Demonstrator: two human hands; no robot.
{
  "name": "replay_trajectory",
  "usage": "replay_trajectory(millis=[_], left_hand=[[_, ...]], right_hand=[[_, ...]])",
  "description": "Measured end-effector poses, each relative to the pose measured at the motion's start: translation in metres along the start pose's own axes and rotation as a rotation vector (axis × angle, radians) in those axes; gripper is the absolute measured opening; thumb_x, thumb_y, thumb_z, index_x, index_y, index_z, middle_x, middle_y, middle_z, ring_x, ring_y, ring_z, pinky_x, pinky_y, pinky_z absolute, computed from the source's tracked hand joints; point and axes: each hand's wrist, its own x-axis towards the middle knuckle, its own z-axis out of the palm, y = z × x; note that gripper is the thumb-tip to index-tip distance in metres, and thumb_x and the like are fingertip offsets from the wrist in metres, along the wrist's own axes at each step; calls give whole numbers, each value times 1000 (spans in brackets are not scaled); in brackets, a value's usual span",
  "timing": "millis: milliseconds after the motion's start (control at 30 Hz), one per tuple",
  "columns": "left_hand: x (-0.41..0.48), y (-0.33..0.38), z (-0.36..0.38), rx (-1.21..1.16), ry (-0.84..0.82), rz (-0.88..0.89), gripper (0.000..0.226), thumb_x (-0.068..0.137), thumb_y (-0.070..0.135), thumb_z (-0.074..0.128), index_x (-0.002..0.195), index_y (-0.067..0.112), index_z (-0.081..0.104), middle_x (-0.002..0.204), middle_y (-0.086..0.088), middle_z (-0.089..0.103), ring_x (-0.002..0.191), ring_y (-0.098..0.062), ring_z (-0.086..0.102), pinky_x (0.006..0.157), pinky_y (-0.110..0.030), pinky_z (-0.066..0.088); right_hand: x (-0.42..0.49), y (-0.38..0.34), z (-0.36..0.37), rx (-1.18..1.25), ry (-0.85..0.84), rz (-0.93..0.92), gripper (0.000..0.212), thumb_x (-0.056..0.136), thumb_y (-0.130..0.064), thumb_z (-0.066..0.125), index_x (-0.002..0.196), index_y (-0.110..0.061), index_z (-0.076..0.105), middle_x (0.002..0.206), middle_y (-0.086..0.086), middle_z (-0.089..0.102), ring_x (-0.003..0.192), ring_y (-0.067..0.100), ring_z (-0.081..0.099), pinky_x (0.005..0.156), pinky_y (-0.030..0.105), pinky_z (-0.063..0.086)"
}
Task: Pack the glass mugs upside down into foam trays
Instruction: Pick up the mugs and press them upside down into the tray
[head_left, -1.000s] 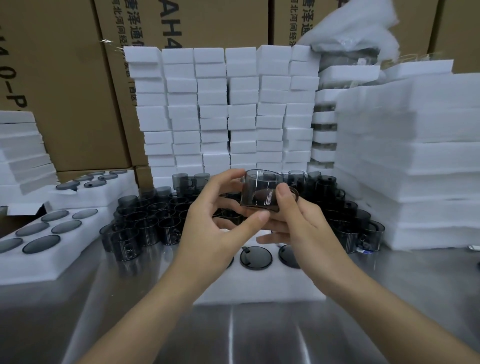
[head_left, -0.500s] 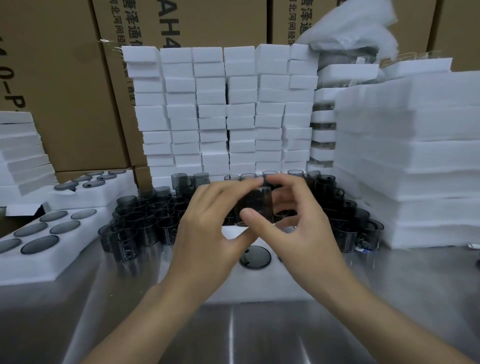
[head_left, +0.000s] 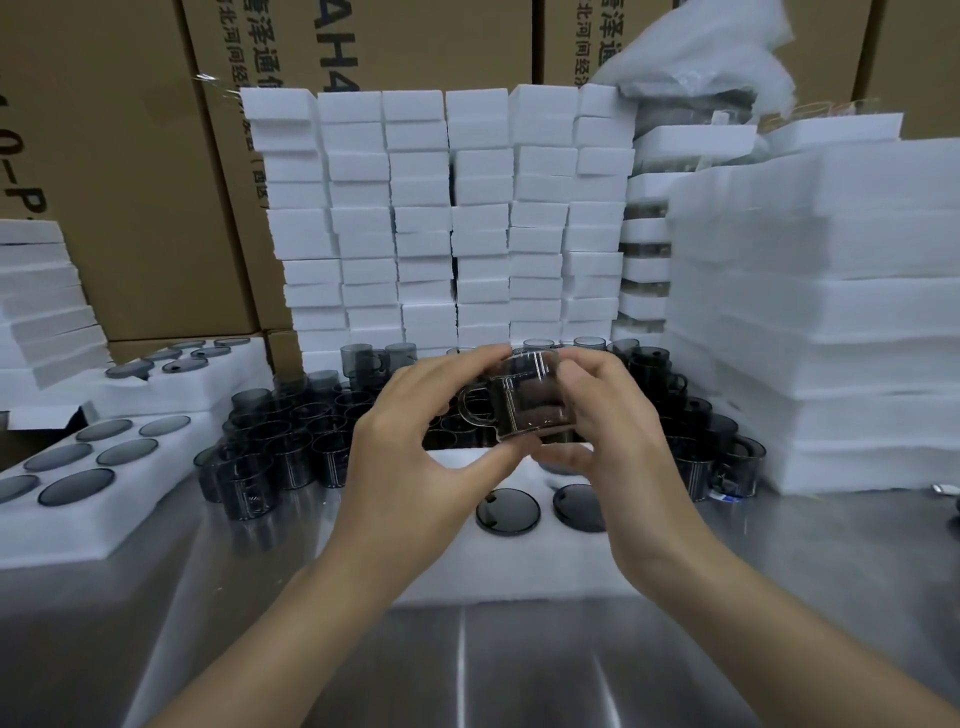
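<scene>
Smoky grey transparent glass mug (head_left: 524, 400): turned within the grip over the last second. Its open rim, earlier tipped up into view, is now seen side-on. Looped handle (head_left: 472, 405): now presented toward the left hand (head_left: 410, 441). Right hand (head_left: 623, 431): thumb shifted from the mug's near wall to its upper right side.

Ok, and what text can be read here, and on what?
"AH4", sideways and cropped, on the middle cardboard box.
"0-P", sideways and cropped, on the left cardboard box.
Chinese columns on the boxes, including "泽通": mostly cropped or blurred.
No text on the held mug or the foam tray.
</scene>
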Motion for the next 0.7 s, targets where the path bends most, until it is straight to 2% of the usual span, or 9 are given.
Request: replay_trajectory(millis=[67, 133, 200, 267, 333, 400, 500, 600, 700], left_hand=[[-1, 1, 1, 40, -16, 45, 65, 79, 12, 95, 138, 25, 70, 130, 13, 69, 128, -16, 64, 107, -28, 49], [-2, 1, 2, 17, -30, 43, 66, 79, 13, 95, 137, 27, 68, 130, 13, 67, 129, -15, 63, 105, -24, 48], [-3, 1, 4, -41, -51, -15, 66, 78, 21, 96, 136, 32, 65, 129, 15, 68, 129, -13, 63, 104, -22, 48], [-4, -1, 6, -67, -69, -52, 61, 77, 23, 98, 129, 31, 68, 123, 14, 72, 124, -13, 66, 104, -22, 48], [-5, -3, 7, -53, -77, -47, 57, 77, 19, 97, 127, 28, 71, 119, 14, 73, 120, -14, 68, 102, -24, 50], [-5, -5, 6, -11, -81, -29, 61, 79, 14, 95, 133, 27, 71, 119, 14, 71, 120, -14, 67, 102, -26, 52], [-4, -11, 4, 92, -100, 14, 72, 81, 9, 92, 145, 28, 66, 122, 10, 65, 121, -10, 64, 103, -20, 48], [-5, -19, 5, 158, -105, 72, 77, 82, 4, 89, 150, 28, 62, 125, 7, 59, 122, -10, 61, 104, -18, 46], [-7, -29, 6, 181, -137, 74, 82, 84, 4, 89, 155, 32, 57, 131, 11, 53, 128, -11, 58, 109, -27, 51]], right_hand=[[-1, 3, 0, -56, 26, -50, 35, 92, -48, 64, 119, -26, 69, 108, 2, 77, 101, 19, 73, 78, 33, 60], [0, 4, 1, 27, 19, -11, 29, 99, -41, 66, 119, -20, 70, 107, 9, 78, 95, 22, 74, 74, 33, 61], [0, 4, 4, 227, -38, 114, 31, 109, -33, 55, 123, -10, 71, 108, 16, 78, 86, 23, 75, 71, 33, 61], [-2, 4, 6, 367, -120, 256, 41, 113, -34, 44, 123, -6, 73, 112, 20, 78, 84, 26, 77, 70, 32, 62], [-2, 9, 5, 341, -126, 289, 50, 114, -45, 40, 110, -16, 80, 111, 16, 80, 90, 23, 78, 70, 30, 62], [0, 13, 3, 244, -52, 232, 58, 109, -61, 37, 97, -25, 80, 106, 7, 82, 89, 16, 76, 71, 29, 60], [7, 12, -4, 101, -5, 117, 59, 97, -74, 50, 108, -23, 78, 101, -2, 80, 90, 13, 74, 81, 36, 56], [12, 10, -13, -179, -140, -49, 29, 94, -48, 76, 119, -33, 74, 110, -7, 78, 100, 11, 74, 81, 28, 57], [15, 15, -18, -296, -257, -126, 29, 96, -24, 81, 121, -36, 72, 107, -8, 79, 97, 10, 74, 81, 19, 55]])
